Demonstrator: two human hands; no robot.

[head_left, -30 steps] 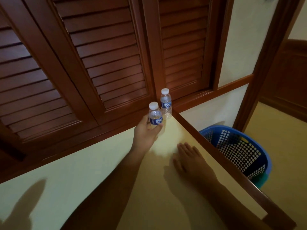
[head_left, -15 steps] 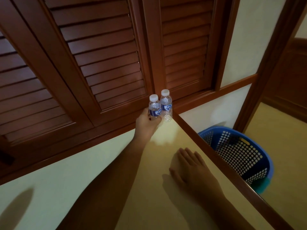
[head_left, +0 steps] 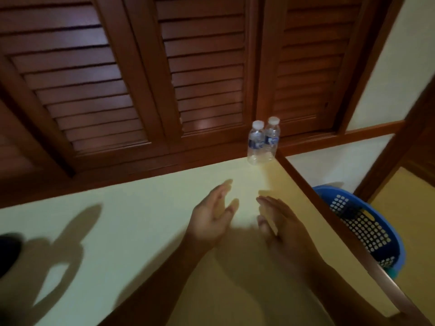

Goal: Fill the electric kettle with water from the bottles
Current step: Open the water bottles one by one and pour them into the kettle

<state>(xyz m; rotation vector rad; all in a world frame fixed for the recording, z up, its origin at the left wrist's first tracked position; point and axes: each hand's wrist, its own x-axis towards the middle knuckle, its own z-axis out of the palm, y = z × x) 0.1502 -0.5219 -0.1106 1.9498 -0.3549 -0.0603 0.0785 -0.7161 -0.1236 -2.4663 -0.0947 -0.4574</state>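
Note:
Two small clear water bottles with white caps and blue labels stand side by side, touching, in the far right corner of the pale yellow counter (head_left: pixel 141 220): the left bottle (head_left: pixel 255 143) and the right bottle (head_left: pixel 272 137). My left hand (head_left: pixel 211 217) hovers open over the counter, well short of the bottles, holding nothing. My right hand (head_left: pixel 280 222) is beside it, fingers apart, also empty. A dark rounded object (head_left: pixel 8 252), cut off at the left edge, may be the kettle; I cannot tell.
Dark wooden louvred shutters (head_left: pixel 200 78) rise behind the counter. A wooden rim (head_left: pixel 329 220) runs along the counter's right edge. Below it on the floor stands a blue perforated plastic basket (head_left: pixel 367 231).
My left hand let go of the left bottle, which now stands against the other one, and drew back toward me. My right hand lifted off the counter. The view shifted left.

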